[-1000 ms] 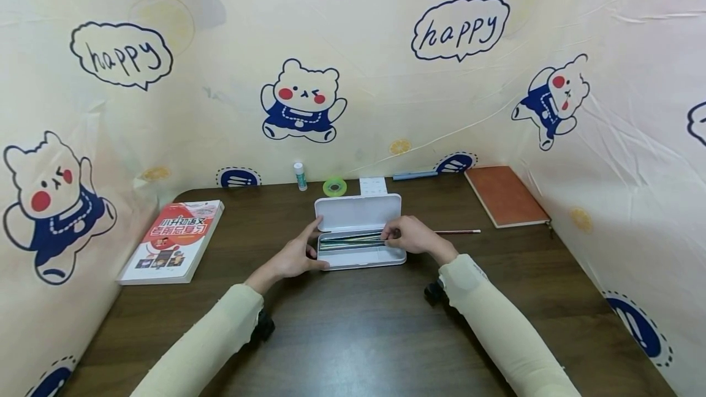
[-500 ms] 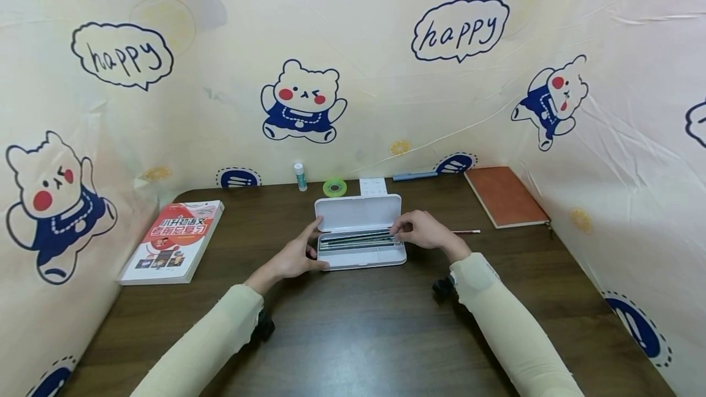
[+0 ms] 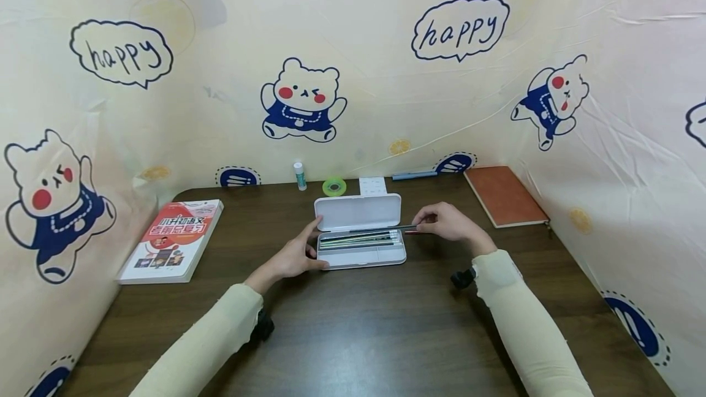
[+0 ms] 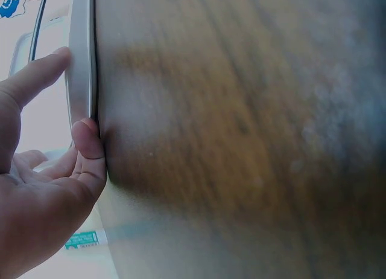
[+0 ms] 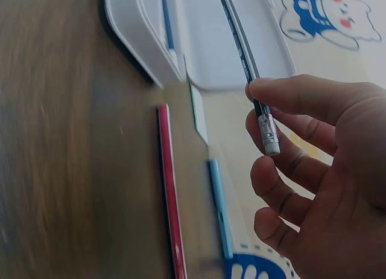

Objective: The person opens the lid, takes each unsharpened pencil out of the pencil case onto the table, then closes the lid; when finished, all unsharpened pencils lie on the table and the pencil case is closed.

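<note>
A white pencil case (image 3: 361, 212) lies with its lid raised in the middle of the table. Several pencils (image 3: 358, 241) rest in its back compartment. My left hand (image 3: 292, 257) holds the case's left end, thumb at the front corner and forefinger up by the lid. Just past the right end, my right hand (image 3: 448, 222) pinches a dark striped pencil (image 5: 242, 46) between thumb and forefinger, close to its white eraser. That pencil slants across the open case toward the left. Below the right hand, a red pencil (image 5: 171, 194) lies on the table, mostly covered in the head view.
Along the back edge are a glue stick (image 3: 299, 176), a green tape roll (image 3: 334, 187), a white card (image 3: 372, 186) and a slim blue pen-like item (image 3: 415, 176). A thick book (image 3: 173, 241) lies left, a brown notebook (image 3: 506, 196) right. Patterned cloth walls surround the table.
My right hand has moved right and slightly back, out of the case, drawing the dark pencil up from the others. The left hand and the case have stayed in place.
</note>
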Demonstrator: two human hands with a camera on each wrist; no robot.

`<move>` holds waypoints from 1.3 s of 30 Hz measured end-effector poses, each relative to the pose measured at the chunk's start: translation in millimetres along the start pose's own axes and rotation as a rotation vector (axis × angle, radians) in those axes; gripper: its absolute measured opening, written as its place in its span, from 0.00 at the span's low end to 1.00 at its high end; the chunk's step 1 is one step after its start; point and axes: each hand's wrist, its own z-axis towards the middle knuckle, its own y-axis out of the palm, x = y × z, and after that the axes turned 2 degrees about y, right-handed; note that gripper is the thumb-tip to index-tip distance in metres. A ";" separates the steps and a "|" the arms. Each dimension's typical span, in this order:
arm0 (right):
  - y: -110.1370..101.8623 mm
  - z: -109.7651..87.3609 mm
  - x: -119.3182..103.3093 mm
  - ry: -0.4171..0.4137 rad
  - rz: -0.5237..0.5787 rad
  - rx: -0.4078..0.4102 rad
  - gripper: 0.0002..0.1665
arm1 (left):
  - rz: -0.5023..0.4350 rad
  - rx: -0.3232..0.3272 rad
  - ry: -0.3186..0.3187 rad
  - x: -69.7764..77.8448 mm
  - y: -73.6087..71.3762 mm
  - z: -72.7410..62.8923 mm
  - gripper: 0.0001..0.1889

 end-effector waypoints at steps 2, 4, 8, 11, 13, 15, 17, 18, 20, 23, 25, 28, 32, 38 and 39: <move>-5.0 -4.2 5.8 0.011 0.002 0.013 0.05 | 0.001 0.000 0.000 0.3 -0.2 -0.1 0.59; -9.8 -8.6 11.4 0.017 -0.005 0.032 0.06 | 0.005 0.000 -0.003 0.4 -0.3 -0.2 0.59; -20.2 -18.5 21.9 0.033 -0.005 0.066 0.07 | 0.011 -0.001 -0.008 0.2 -0.1 -0.3 0.59; -27.3 -26.0 31.3 0.055 0.002 0.074 0.09 | 0.010 -0.003 -0.010 0.2 -0.1 -0.4 0.59; -31.2 -30.7 37.5 0.088 0.015 0.077 0.09 | 0.011 -0.007 -0.012 0.3 -0.1 -0.6 0.59; -34.3 -34.9 45.1 0.112 0.009 0.081 0.09 | 0.011 -0.010 -0.013 0.4 -0.1 -0.8 0.59; -37.1 -38.6 51.2 0.140 0.010 0.083 0.08 | 0.012 -0.010 -0.014 0.3 -0.1 -0.9 0.59; -38.2 -40.4 54.3 0.149 0.005 0.085 0.07 | 0.012 -0.010 -0.014 0.3 0.0 -0.9 0.59; -40.0 -43.9 60.2 0.156 -0.012 0.082 0.07 | 0.011 -0.008 -0.014 0.1 0.0 -0.9 0.59; -41.3 -49.0 67.0 0.166 -0.034 0.073 0.07 | 0.011 -0.006 -0.012 -0.1 0.0 -0.9 0.59; -41.7 -52.2 71.1 0.170 -0.047 0.066 0.07 | 0.012 -0.005 -0.010 -0.2 0.1 -1.0 0.59; -41.8 -55.5 76.9 0.170 -0.055 0.063 0.07 | 0.012 -0.006 -0.008 -0.4 0.2 -0.9 0.59; -41.6 -57.9 83.8 0.160 -0.068 0.066 0.07 | 0.013 -0.005 -0.004 -0.9 0.1 -0.3 0.59; -37.3 -57.4 89.9 0.193 -0.096 0.050 0.05 | 0.021 -0.009 -0.005 -2.2 -0.2 1.4 0.59; -36.4 -57.0 89.9 0.193 -0.101 0.048 0.05 | 0.021 -0.010 -0.008 -2.4 -0.2 1.8 0.59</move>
